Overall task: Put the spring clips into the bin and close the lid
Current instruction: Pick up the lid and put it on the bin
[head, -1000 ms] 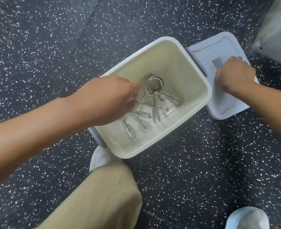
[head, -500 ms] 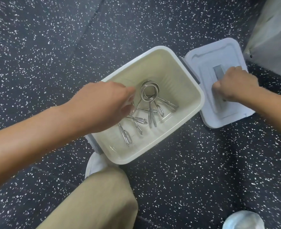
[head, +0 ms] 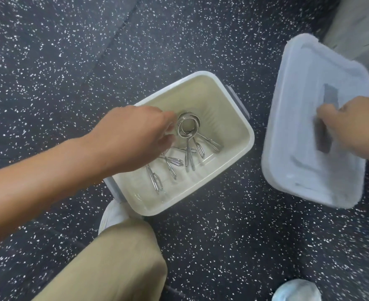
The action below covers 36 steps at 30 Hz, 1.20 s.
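A cream bin point(head: 220, 105) with grey side latches stands open on the dark speckled floor. Several metal spring clips point(head: 187, 148) lie in a heap on its bottom. My left hand point(head: 140, 135) reaches into the bin from the left, its fingertips at the left edge of the top clip's coil; whether they grip it is hidden. To the right of the bin, my right hand point(head: 357, 127) is closed around the grey handle point(head: 329, 95) of the pale lid point(head: 305, 105). The lid is held tilted above the floor, apart from the bin.
My bent leg in tan trousers point(head: 118, 263) and a white shoe point(head: 111, 216) sit right against the bin's near corner. A second shoe point(head: 296, 290) shows at the bottom right. A pale grey object point(head: 361, 29) stands at the top right, behind the lid.
My right hand has lifted the lid off the floor and tilted it, so it now sits higher and further from the bin. My left hand has stayed at the clips.
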Available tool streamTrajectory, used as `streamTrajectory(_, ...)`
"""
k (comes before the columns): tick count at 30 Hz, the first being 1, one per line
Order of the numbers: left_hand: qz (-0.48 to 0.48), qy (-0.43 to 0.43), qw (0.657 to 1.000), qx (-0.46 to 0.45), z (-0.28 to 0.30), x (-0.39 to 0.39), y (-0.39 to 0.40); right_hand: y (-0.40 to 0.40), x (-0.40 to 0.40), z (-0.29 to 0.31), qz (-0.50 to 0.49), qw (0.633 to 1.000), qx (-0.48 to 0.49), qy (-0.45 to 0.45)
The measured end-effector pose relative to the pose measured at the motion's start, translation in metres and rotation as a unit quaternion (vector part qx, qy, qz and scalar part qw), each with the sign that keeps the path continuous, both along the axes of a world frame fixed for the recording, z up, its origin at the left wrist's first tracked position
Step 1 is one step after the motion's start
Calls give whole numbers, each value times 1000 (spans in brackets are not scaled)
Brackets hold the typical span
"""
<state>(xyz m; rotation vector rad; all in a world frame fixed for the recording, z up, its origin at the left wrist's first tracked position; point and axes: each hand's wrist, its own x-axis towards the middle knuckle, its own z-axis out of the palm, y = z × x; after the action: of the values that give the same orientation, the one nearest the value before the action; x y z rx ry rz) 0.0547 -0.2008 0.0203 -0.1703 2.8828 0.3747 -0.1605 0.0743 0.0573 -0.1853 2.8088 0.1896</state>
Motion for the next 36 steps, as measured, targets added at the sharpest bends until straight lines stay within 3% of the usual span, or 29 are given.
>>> streamTrajectory(4,52,26,998,-1,6,-7,-14,-23,38,9,-41,988,-131,-75)
streamTrajectory(7,100,50,994,-1,15,-10,-25,-41,59,0,-123,943,-269,-151)
streamTrajectory(13,158,58,986,-8,21,-6,-41,-71,94,-12,-159,888,-368,-225)
streamTrajectory(30,204,30,978,24,11,29,-66,-129,144,-17,-292,749,-466,-370)
streamTrajectory(36,225,-66,971,40,-3,54,-57,-134,147,-13,-231,783,-469,-337)
